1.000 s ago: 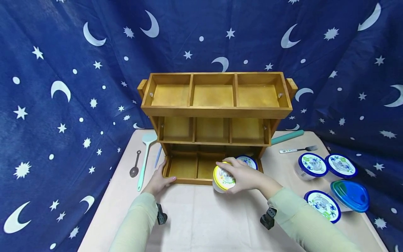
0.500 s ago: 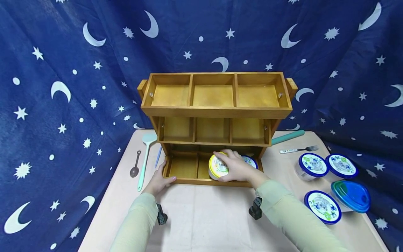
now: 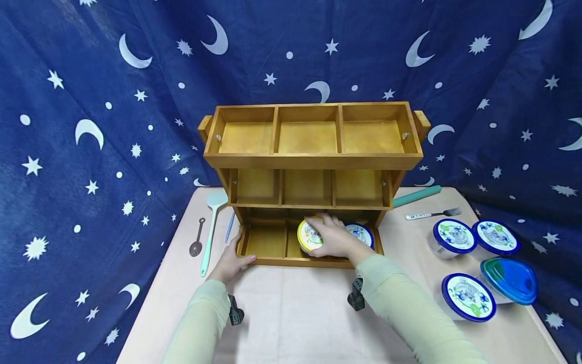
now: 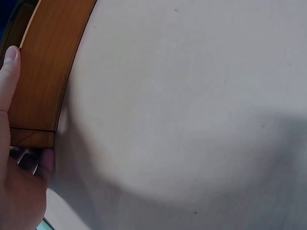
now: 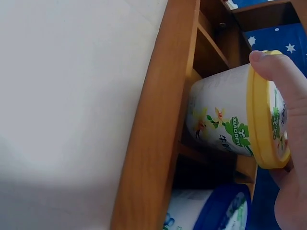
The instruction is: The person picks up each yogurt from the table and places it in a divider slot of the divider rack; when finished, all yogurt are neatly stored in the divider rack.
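My right hand (image 3: 335, 237) grips a yellow-lidded tub (image 3: 309, 237) by its lid, thumb across the near side of the rim. In the right wrist view the tub's white body (image 5: 218, 112) sits partly below the front board, within the middle compartment of the bottom tier. A blue-lidded tub (image 3: 360, 234) stands in the compartment to its right, partly behind my hand. My left hand (image 3: 231, 262) holds the front left corner of the three-tier wooden storage box (image 3: 313, 162), thumb at the front board (image 4: 48, 72) and fingers round the side.
Several blue-lidded tubs (image 3: 468, 297) stand at the right, one with a translucent blue lid (image 3: 509, 280). A fork (image 3: 434, 214) and a green rod (image 3: 417, 196) lie behind them. Left of the box lie a brown spoon (image 3: 196, 246), a mint-green spatula (image 3: 211, 232) and a blue stick (image 3: 230, 226).
My right hand has carried the yellow-lidded tub from in front of the box back and left into the bottom tier's middle compartment. My left hand has stayed at the corner.
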A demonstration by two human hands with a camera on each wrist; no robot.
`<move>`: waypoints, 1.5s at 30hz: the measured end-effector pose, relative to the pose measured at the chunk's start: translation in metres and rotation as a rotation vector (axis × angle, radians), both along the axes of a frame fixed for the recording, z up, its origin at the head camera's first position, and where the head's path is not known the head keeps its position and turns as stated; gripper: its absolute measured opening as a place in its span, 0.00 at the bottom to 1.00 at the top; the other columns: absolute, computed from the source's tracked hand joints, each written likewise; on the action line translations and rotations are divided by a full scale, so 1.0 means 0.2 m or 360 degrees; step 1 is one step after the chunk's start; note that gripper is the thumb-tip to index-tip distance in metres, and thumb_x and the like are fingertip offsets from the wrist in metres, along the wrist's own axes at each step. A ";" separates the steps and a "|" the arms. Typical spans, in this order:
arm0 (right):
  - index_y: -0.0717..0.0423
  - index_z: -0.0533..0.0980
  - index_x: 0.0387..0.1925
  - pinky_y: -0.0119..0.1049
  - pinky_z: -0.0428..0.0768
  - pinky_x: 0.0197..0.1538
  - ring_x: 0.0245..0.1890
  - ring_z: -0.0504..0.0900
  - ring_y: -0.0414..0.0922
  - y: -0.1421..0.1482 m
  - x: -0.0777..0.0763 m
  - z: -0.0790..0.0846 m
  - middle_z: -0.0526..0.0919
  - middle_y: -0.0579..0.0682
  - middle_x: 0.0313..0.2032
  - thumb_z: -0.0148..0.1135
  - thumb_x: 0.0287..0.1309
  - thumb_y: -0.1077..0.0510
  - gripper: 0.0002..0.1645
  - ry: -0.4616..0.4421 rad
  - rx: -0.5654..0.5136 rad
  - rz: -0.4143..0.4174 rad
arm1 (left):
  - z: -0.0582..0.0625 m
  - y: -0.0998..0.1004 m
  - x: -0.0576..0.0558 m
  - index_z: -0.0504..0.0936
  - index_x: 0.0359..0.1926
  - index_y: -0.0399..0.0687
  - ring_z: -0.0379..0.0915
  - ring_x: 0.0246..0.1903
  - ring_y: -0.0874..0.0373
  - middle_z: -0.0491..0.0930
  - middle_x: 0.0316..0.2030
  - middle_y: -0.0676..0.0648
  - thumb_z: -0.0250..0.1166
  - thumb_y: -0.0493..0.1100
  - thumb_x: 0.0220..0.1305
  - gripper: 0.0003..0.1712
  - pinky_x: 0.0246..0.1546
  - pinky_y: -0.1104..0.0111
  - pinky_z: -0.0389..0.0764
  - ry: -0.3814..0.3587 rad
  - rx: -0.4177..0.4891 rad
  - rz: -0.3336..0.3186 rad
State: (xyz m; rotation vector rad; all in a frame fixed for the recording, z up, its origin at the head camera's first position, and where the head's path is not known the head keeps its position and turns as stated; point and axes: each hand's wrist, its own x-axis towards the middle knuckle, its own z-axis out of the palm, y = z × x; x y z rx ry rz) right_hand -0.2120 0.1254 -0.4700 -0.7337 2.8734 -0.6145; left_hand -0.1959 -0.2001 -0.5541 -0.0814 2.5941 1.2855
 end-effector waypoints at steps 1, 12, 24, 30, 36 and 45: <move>0.48 0.60 0.69 0.59 0.61 0.60 0.58 0.63 0.61 0.00 0.00 -0.01 0.58 0.60 0.66 0.73 0.36 0.38 0.57 0.0003 0.0005 -0.0001 | 0.00 0.00 0.00 0.41 0.74 0.50 0.57 0.63 0.36 0.54 0.66 0.28 0.70 0.49 0.55 0.56 0.65 0.48 0.49 -0.0001 0.0000 0.0002; 0.54 0.60 0.68 0.56 0.65 0.57 0.57 0.64 0.60 -0.04 -0.02 -0.13 0.61 0.59 0.64 0.73 0.36 0.39 0.58 0.0000 -0.0010 -0.0058 | -0.01 0.01 0.00 0.42 0.74 0.50 0.48 0.66 0.35 0.51 0.67 0.30 0.70 0.49 0.55 0.55 0.65 0.46 0.50 0.0010 -0.0006 0.0008; 0.53 0.61 0.67 0.57 0.64 0.57 0.58 0.63 0.60 -0.07 -0.01 -0.15 0.64 0.60 0.62 0.75 0.35 0.42 0.57 -0.0011 -0.0029 -0.0065 | -0.03 0.00 0.00 0.42 0.74 0.55 0.48 0.66 0.35 0.52 0.67 0.31 0.70 0.51 0.54 0.56 0.64 0.45 0.50 0.0001 -0.0029 0.0020; 0.55 0.60 0.68 0.56 0.63 0.59 0.60 0.62 0.59 -0.08 -0.01 -0.15 0.63 0.59 0.64 0.74 0.37 0.42 0.57 -0.0039 -0.0007 -0.0047 | -0.03 0.00 -0.01 0.42 0.74 0.55 0.48 0.66 0.34 0.52 0.67 0.29 0.70 0.51 0.54 0.56 0.64 0.45 0.50 -0.0001 -0.0029 0.0018; 0.54 0.59 0.69 0.56 0.57 0.63 0.63 0.59 0.59 -0.08 -0.01 -0.12 0.61 0.58 0.66 0.73 0.37 0.37 0.59 -0.0038 0.0053 -0.0018 | -0.02 0.00 0.00 0.42 0.74 0.55 0.47 0.66 0.35 0.51 0.67 0.30 0.69 0.51 0.55 0.55 0.64 0.45 0.50 -0.0021 -0.0042 0.0027; 0.53 0.60 0.68 0.58 0.60 0.61 0.61 0.60 0.59 0.01 0.04 -0.05 0.64 0.56 0.64 0.74 0.38 0.40 0.56 0.0003 -0.0037 0.0077 | -0.02 -0.01 0.00 0.42 0.74 0.54 0.48 0.66 0.35 0.51 0.67 0.29 0.69 0.51 0.56 0.55 0.64 0.44 0.50 -0.0015 -0.0057 0.0019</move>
